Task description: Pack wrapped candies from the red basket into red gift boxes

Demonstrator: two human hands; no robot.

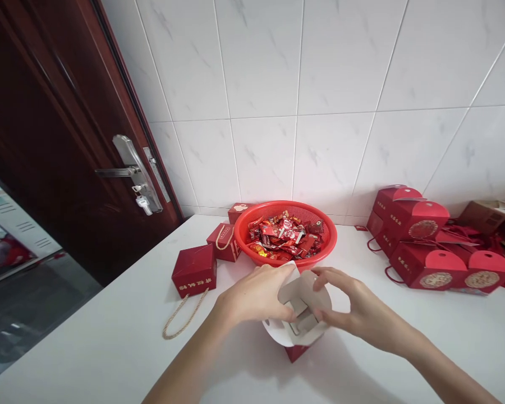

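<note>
A red gift box with a white inside stands on the white table, its top flaps spread open. My left hand holds the flaps on the left side, thumb inside the opening. On the right, my right hand pinches another flap between thumb and fingers. The bottom of the box shows between my hands, with folded panels in it. Just behind the box is a red plastic basket of wrapped candies.
Left of the basket are a closed red box with a rope handle and smaller red boxes. Several red boxes are stacked at the right, near a brown carton. A tiled wall bounds the table; a door is left.
</note>
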